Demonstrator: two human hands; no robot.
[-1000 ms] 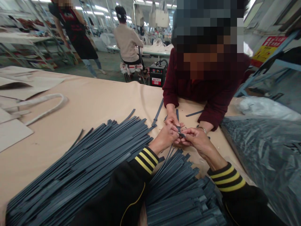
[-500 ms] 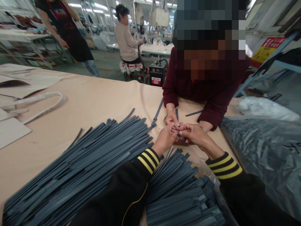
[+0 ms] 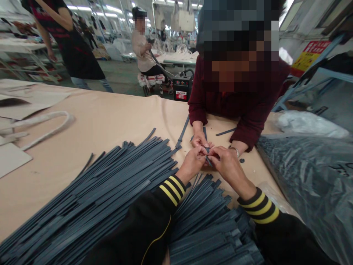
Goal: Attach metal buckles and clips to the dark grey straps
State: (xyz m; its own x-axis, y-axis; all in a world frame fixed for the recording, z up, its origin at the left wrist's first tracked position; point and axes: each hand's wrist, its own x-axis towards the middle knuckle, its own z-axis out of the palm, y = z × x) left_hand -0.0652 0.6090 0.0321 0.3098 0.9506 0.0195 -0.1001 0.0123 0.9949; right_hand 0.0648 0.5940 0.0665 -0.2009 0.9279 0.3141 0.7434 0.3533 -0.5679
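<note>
A short dark blue-grey strap (image 3: 209, 161) is pinched between the fingertips of my left hand (image 3: 192, 162) and my right hand (image 3: 229, 169). Both hands are closed, close together over the table. A co-worker's hand (image 3: 199, 139) is right behind mine, with fingers at the upper part of a strap there; whether it is the same piece I cannot tell. Below my left wrist lies a wide pile of long dark straps (image 3: 110, 187). A second bundle of straps (image 3: 217, 235) lies between my forearms. One loose strap with a loop (image 3: 183, 131) rests beyond my left hand.
Across the table (image 3: 110, 114) a co-worker in a dark red top (image 3: 228, 106) leans in. At right lies a large clear plastic bag with dark contents (image 3: 309, 176). Beige panels and a pale handle (image 3: 52, 119) lie at left. A small dark disc (image 3: 242, 161) sits beside my right hand.
My right hand has turned slightly, its fingers drawing nearer my left hand's. The strap's end now shows below my fingertips. The small dark disc has come into view. A standing person behind has shifted.
</note>
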